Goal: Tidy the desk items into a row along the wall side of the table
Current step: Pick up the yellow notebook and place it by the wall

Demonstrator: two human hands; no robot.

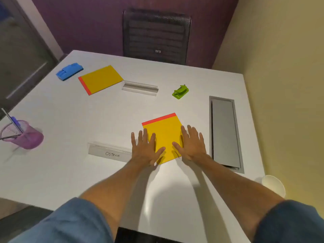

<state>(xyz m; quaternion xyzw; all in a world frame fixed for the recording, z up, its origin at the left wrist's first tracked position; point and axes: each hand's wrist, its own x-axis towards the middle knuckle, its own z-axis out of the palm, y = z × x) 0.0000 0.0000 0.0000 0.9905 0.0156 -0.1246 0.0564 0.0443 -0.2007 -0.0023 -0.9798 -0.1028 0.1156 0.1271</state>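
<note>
A yellow notepad with a red top strip [164,132] lies on the white table [87,172] near its middle. My left hand [146,149] lies flat with straight fingers on the pad's left edge. My right hand [192,143] lies flat on its right edge. A second yellow notepad [100,79] lies at the far left, next to a blue stapler [69,71]. A green hole punch [180,92] sits at the far right. One clear name holder [140,88] lies far out; another, marked OSTRICH [109,151], lies left of my left hand.
A purple mesh pen cup [26,135] with pens stands at the left edge. A grey cable hatch [225,132] is set into the table by the yellow wall [280,85] on the right. A black mesh chair [156,35] stands behind the table. A white cup [273,185] sits near the right corner.
</note>
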